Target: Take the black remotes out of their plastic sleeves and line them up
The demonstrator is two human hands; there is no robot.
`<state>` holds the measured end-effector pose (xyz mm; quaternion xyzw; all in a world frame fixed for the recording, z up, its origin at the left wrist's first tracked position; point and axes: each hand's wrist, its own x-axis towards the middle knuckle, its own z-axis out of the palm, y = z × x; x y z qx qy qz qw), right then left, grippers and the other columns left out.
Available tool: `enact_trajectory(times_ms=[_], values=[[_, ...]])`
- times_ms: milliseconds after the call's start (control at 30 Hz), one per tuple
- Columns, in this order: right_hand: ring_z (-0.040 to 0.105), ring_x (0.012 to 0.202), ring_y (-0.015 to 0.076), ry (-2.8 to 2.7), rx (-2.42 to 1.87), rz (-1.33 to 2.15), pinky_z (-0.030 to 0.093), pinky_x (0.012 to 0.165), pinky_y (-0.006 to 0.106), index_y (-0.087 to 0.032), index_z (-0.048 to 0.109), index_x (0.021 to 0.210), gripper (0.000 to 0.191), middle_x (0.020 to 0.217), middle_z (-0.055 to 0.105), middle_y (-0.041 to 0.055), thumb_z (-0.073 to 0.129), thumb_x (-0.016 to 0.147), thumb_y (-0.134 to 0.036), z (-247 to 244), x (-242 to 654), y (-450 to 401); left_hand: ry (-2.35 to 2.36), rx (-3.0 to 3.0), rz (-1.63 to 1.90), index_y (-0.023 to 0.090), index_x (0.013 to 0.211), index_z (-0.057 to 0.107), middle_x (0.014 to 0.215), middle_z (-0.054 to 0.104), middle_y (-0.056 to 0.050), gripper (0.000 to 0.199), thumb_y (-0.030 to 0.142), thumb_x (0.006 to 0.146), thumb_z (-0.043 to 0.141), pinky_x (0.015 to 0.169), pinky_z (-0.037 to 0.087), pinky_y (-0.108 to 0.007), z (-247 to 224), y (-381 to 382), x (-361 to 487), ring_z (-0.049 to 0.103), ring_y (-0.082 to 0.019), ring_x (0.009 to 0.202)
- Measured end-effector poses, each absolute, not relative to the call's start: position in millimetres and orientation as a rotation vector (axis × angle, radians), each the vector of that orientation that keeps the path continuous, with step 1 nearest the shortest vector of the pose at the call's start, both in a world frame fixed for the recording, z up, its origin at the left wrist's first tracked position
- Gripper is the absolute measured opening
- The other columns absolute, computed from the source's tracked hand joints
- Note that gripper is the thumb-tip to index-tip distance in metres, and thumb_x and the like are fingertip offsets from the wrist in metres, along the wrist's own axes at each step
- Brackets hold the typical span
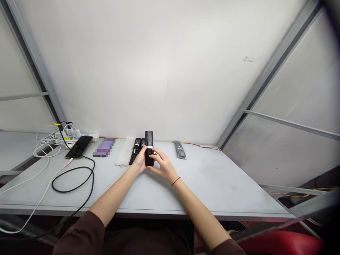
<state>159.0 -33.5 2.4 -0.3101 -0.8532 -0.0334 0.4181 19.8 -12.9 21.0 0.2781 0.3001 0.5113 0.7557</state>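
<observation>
A black remote control (149, 138) stands nearly upright in front of me, its back with a small white label turned towards me. My left hand (140, 161) grips it along its left edge. At its lower part, the fingers and thumb of my right hand (164, 167) close on the back and bottom end. Just behind and left lie other black remote controls (135, 151), back side up and partly hidden; the nearest has an uncovered battery compartment. Further right, a remote control (180, 149) lies with its buttons up.
A clear plastic sleeve (124, 151) lies left of the remotes. Beyond it are a blurred purple item (104, 147), a phone (79, 147), a black cable (92, 173) and tangled white cables (44, 145). A white wall (170, 71) backs the grey table (212, 187).
</observation>
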Motion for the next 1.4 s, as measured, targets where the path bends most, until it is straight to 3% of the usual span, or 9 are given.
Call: enact_trajectory(times_ms=[300, 500, 667, 800, 900, 1000, 1100, 1233, 1400], values=[[0.042, 0.124, 0.0299, -2.149, -0.962, -0.07, 0.04, 0.099, 0.047, -0.022, 0.032, 0.138, 0.076, 0.138, 0.04, 0.0151, 0.066, 0.073, -0.041, 4.4, 162.6, -35.8, 0.605, 0.592, 1.078, 0.017, 0.106, 0.059, 0.094, 0.067, -0.008, 0.03, 0.038, 0.086, 0.049, 0.076, 0.052, -0.035, 12.0, -9.6, 19.3, 0.065, -0.018, 0.08], [0.042, 0.124, 0.0302, -2.167, -1.0, -0.122, 0.039, 0.098, 0.046, -0.023, 0.032, 0.139, 0.074, 0.138, 0.041, 0.0137, 0.063, 0.076, -0.044, 5.4, 164.3, -35.0, 0.593, 0.588, 1.066, 0.017, 0.102, 0.059, 0.09, 0.066, -0.008, 0.027, 0.038, 0.084, 0.053, 0.075, 0.052, -0.036, 13.3, -9.7, 17.1, 0.064, -0.018, 0.077], [0.044, 0.12, 0.03, -2.123, -1.022, 0.037, 0.041, 0.096, 0.046, -0.024, 0.033, 0.139, 0.073, 0.137, 0.039, 0.0144, 0.063, 0.075, -0.042, 8.2, 163.0, -37.7, 0.58, 0.64, 1.23, 0.022, 0.099, 0.056, 0.085, 0.063, -0.001, 0.025, 0.032, 0.078, 0.064, 0.071, 0.052, -0.03, 19.6, -14.3, 18.8, 0.062, -0.013, 0.073], [0.058, 0.092, 0.0228, -2.08, -1.021, 0.359, 0.048, 0.082, 0.04, -0.024, 0.034, 0.138, 0.069, 0.115, 0.056, 0.0113, 0.061, 0.077, -0.04, 7.8, 160.6, -38.1, 0.6, 0.624, 1.331, 0.028, 0.11, 0.048, 0.082, 0.06, 0.003, 0.05, 0.026, 0.068, 0.074, 0.068, 0.052, -0.028, 20.0, -17.5, 22.1, 0.062, -0.012, 0.069], [0.059, 0.071, 0.017, -1.958, -1.032, 0.598, 0.049, 0.071, 0.035, -0.024, 0.046, 0.128, 0.048, 0.096, 0.065, 0.0057, 0.054, 0.083, -0.038, 8.6, 160.8, -36.0, 0.585, 0.613, 1.37, 0.03, 0.114, 0.046, 0.079, 0.059, 0.005, 0.059, 0.025, 0.064, 0.077, 0.067, 0.052, -0.028, 20.5, -17.4, 22.8, 0.061, -0.011, 0.067], [0.055, 0.055, 0.0141, -1.719, -1.018, 0.876, 0.047, 0.06, 0.031, -0.019, 0.06, 0.104, 0.031, 0.073, 0.064, 0.0025, 0.054, 0.082, -0.04, 10.7, 164.1, -31.8, 0.588, 0.562, 1.397, 0.025, 0.107, 0.053, 0.08, 0.061, 0.002, 0.044, 0.034, 0.069, 0.073, 0.066, 0.051, -0.025, 22.5, -13.5, 19.1, 0.06, -0.011, 0.071], [0.049, 0.046, 0.0123, -1.408, -0.947, 1.146, 0.04, 0.048, 0.026, -0.016, 0.06, 0.088, 0.027, 0.051, 0.053, -0.0025, 0.058, 0.078, -0.041, 12.4, 169.2, -27.5, 0.57, 0.482, 1.424, 0.023, 0.101, 0.057, 0.089, 0.065, -0.002, 0.031, 0.032, 0.073, 0.069, 0.068, 0.052, -0.026, 23.6, -8.2, 13.6, 0.062, -0.013, 0.078], [0.042, 0.042, 0.0089, -1.069, -0.814, 1.372, 0.034, 0.045, 0.022, -0.018, 0.057, 0.106, 0.037, 0.048, 0.048, -0.0061, 0.062, 0.075, -0.038, 14.7, 175.8, -25.7, 0.532, 0.465, 1.451, 0.025, 0.101, 0.055, 0.098, 0.067, -0.001, 0.032, 0.017, 0.073, 0.067, 0.073, 0.052, -0.03, 21.1, -5.2, 11.7, 0.064, -0.016, 0.087], [0.048, 0.053, 0.0096, -0.993, -0.668, 1.487, 0.04, 0.054, 0.024, -0.023, 0.055, 0.111, 0.045, 0.055, 0.05, -0.0054, 0.07, 0.069, -0.032, 17.0, 179.6, -28.7, 0.526, 0.469, 1.479, 0.024, 0.096, 0.055, 0.094, 0.068, -0.001, 0.028, 0.019, 0.072, 0.068, 0.08, 0.052, -0.034, 19.1, -7.4, 15.4, 0.064, -0.017, 0.09]])
